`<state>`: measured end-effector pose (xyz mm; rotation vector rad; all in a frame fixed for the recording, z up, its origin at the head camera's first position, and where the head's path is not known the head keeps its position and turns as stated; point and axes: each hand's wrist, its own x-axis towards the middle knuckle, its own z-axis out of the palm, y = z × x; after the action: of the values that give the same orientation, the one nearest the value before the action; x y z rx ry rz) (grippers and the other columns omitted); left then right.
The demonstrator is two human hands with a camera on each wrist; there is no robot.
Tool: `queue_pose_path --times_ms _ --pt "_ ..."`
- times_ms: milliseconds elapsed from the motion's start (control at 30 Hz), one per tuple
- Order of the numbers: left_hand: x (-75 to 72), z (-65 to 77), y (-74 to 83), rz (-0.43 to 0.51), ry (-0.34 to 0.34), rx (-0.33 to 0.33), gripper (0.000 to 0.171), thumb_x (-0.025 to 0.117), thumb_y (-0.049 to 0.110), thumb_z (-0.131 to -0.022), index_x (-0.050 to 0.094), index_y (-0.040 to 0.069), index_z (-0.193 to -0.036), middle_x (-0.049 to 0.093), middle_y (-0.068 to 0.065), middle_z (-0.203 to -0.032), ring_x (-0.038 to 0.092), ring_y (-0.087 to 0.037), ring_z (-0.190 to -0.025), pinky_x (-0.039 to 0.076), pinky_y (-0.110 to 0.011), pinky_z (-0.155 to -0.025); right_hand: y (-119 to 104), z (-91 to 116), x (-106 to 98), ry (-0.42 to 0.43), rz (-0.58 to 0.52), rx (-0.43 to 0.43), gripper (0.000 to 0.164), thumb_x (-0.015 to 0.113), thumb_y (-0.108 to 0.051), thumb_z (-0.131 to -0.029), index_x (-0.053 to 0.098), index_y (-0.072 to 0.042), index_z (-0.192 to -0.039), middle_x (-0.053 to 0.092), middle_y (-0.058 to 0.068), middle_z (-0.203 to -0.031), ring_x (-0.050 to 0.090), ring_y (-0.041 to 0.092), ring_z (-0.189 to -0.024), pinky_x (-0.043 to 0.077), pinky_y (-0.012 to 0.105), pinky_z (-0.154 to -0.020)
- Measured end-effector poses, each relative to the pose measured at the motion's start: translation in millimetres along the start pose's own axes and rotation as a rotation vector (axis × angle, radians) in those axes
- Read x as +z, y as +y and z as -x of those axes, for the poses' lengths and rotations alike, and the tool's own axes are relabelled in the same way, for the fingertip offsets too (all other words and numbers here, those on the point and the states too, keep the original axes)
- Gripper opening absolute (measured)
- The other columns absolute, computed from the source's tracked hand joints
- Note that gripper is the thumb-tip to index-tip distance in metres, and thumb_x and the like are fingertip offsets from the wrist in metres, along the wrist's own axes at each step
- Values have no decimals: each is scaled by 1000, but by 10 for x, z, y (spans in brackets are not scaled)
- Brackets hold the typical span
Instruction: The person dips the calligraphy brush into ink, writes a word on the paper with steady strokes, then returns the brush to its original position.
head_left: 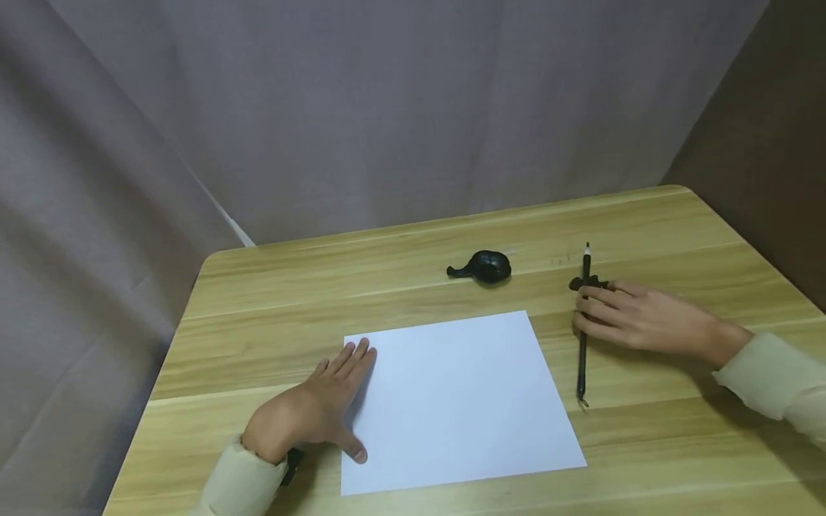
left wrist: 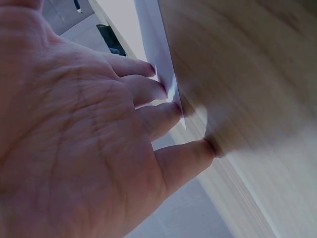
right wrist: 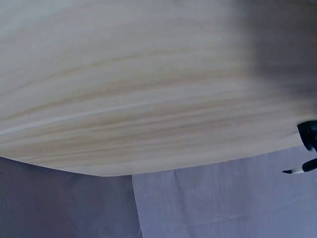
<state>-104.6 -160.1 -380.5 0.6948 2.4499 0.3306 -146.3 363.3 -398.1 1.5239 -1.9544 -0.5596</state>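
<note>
A white sheet of paper [head_left: 458, 401] lies on the table. My left hand [head_left: 316, 412] rests spread on its left edge, fingers fairly straight and thumb apart; in the left wrist view the palm and fingertips [left wrist: 171, 110] show at the paper's edge. To the right, my right hand [head_left: 635, 319] holds a dark writing brush [head_left: 583, 365] by the handle, fingertips curled over it and thumb hidden. The brush's upper part crosses a small black brush rest [head_left: 576, 284], tip toward the back. In the right wrist view only the brush tip [right wrist: 297, 171] shows beside the rest, without the hand.
A black gourd-shaped vessel [head_left: 490, 267] with a curved neck stands behind the paper. The wooden table [head_left: 271, 308] has rounded back corners. Grey curtains [head_left: 400, 107] hang behind and at the left; a dark brown surface [head_left: 768, 158] stands at the right.
</note>
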Motion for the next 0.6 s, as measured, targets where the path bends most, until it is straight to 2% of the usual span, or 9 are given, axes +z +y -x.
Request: queue_pose_path --times_ms 233,267,333,400,467,600 --pt "-13 15 -17 1 8 6 150 103 43 -59 10 4 -169 -2 -15 -177 0 -35 -163 10 -62 -129 8 -134 -141 97 -21 88 43 21 11 -112 52 1 -140 69 21 -125 69 38 -112 58 48 -79" --pt "-13 15 -20 -1 8 7 150 103 44 -59 9 4 -169 -2 -15 -177 0 -35 -163 10 -62 -129 2 -158 -157 123 -20 107 43 22 10 -112 53 1 -139 70 22 -125 69 37 -111 58 51 -89" --pt "-16 16 -27 0 8 12 151 103 44 -59 9 4 -169 -3 -16 -177 0 -35 -163 10 -63 -128 -8 -220 -201 170 -55 146 42 23 8 -112 57 3 -137 70 24 -126 70 39 -108 50 51 -110" --pt "-16 16 -32 2 6 17 151 102 45 -59 8 3 -169 -3 -16 -177 -1 -36 -163 10 -63 -128 -13 -301 -252 228 -111 189 40 25 8 -112 61 7 -132 69 28 -126 71 42 -106 34 44 -124" --pt "-14 18 -35 2 4 17 152 102 46 -59 8 3 -169 -3 -16 -177 -1 -35 -163 10 -63 -128 -12 -398 -310 292 -173 233 38 28 7 -112 63 11 -127 68 31 -124 70 43 -104 19 36 -129" --pt "-15 21 -27 -2 4 19 152 102 47 -58 8 3 -169 -3 -16 -177 -1 -35 -163 10 -63 -128 -22 -576 -405 401 -232 333 34 34 3 -113 64 16 -122 69 32 -120 70 43 -101 28 28 -126"
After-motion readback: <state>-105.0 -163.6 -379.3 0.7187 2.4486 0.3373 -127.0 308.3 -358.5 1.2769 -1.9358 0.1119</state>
